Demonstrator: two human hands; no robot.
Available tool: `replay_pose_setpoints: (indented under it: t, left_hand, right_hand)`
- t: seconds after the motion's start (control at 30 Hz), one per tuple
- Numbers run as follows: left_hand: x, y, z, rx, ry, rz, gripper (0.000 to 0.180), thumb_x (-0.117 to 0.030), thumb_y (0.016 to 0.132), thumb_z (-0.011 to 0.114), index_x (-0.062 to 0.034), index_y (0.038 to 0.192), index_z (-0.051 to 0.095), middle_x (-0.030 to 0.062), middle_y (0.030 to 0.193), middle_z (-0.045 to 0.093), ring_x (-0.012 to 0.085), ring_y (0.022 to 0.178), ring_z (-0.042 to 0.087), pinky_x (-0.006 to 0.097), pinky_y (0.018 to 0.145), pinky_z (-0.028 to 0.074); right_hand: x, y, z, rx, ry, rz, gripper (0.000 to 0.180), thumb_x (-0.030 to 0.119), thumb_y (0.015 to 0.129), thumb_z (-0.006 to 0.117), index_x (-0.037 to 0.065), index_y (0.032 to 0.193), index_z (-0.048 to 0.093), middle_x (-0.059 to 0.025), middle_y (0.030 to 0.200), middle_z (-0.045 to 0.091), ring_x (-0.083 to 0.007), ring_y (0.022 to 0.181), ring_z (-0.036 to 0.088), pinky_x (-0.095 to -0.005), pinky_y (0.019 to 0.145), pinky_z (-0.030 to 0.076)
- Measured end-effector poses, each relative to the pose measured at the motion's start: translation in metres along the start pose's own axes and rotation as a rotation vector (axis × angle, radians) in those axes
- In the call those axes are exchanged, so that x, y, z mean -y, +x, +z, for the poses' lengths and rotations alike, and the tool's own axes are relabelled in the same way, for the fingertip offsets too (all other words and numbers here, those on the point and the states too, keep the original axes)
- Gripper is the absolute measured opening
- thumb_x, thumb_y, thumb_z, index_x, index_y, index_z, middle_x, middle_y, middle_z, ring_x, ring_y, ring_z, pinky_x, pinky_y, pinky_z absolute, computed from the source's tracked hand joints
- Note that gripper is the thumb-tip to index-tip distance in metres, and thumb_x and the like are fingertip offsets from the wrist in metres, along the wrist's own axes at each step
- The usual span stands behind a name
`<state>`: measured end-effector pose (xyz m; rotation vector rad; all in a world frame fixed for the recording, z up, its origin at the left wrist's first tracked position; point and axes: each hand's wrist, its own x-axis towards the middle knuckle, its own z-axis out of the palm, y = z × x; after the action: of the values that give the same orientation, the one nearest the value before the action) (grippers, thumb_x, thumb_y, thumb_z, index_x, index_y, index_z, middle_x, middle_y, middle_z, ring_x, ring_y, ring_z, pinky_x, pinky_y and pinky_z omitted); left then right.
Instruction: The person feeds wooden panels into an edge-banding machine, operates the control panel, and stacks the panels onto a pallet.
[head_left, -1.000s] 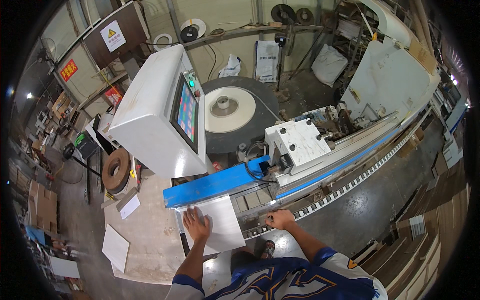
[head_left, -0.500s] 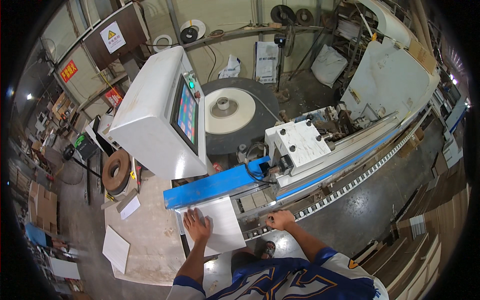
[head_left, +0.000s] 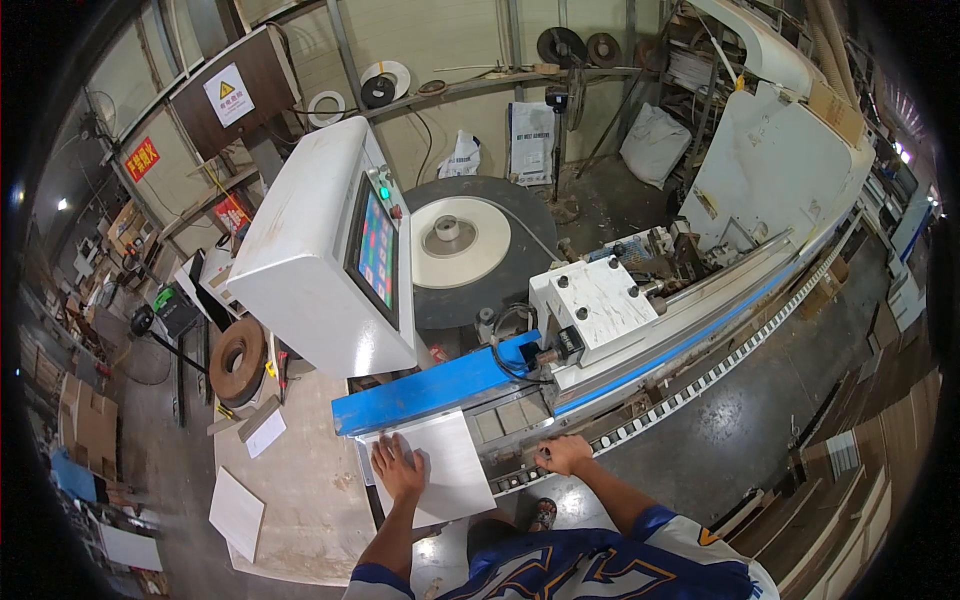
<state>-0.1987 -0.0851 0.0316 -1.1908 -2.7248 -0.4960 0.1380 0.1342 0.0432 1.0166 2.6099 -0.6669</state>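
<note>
A white rectangular board [head_left: 450,462] lies at the infeed end of an edge-banding machine, its far edge against the blue guard [head_left: 435,393]. My left hand [head_left: 399,470] rests flat on the board's left part, fingers spread. To the right of the board, my right hand [head_left: 566,455] is closed, fingers curled, at the near roller rail [head_left: 640,425]. What those fingers hold, if anything, is hidden. Beyond the guard stands the white control cabinet [head_left: 300,245] with a lit touch screen [head_left: 375,245]. The white machine head [head_left: 597,300] sits right of the guard.
A worn table [head_left: 300,510] to my left bears a loose white panel [head_left: 237,512] and a brown edge-banding roll [head_left: 238,360]. Behind the guard is a large reel of white banding [head_left: 480,240]. Stacked boards [head_left: 830,500] stand low at the right.
The view has tipped slightly, so everything sits a little lower in the picture. Both hands and the board keep about the same place on the machine.
</note>
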Motion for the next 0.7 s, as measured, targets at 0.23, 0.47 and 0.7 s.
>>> replay_pose_setpoints:
  t: [0.23,0.47,0.7]
  left_hand:
    - [-0.001,0.0,-0.0024,-0.019,-0.013,0.009,0.066,-0.044,0.095,0.056,-0.0069,0.149,0.052,0.0238,0.159,0.041,0.0465,0.15,0.032,0.058,0.125,0.021]
    - [0.0014,-0.0005,0.0015,-0.03,-0.002,0.024,0.067,-0.044,0.095,0.056,-0.0075,0.151,0.05,0.0246,0.159,0.041,0.047,0.149,0.032,0.058,0.125,0.021]
    - [0.0032,-0.0001,0.0036,-0.012,0.009,0.008,0.069,-0.044,0.094,0.056,-0.0079,0.152,0.049,0.0248,0.159,0.041,0.0476,0.149,0.033,0.058,0.125,0.02]
  right_hand:
    - [0.0006,0.0001,-0.0011,0.007,0.01,-0.005,0.055,0.067,0.095,0.049,0.026,0.125,0.071,-0.0163,0.101,0.078,-0.0385,0.099,0.073,-0.0525,0.087,0.057]
    - [-0.0017,0.0019,0.0032,-0.004,0.01,-0.008,0.053,0.065,0.096,0.049,0.024,0.119,0.074,-0.0146,0.1,0.078,-0.036,0.096,0.073,-0.0515,0.086,0.057]
    - [-0.0027,0.0058,0.0058,0.021,0.016,0.014,0.053,0.065,0.095,0.049,0.025,0.122,0.072,-0.0155,0.102,0.078,-0.0379,0.098,0.074,-0.0528,0.086,0.057]
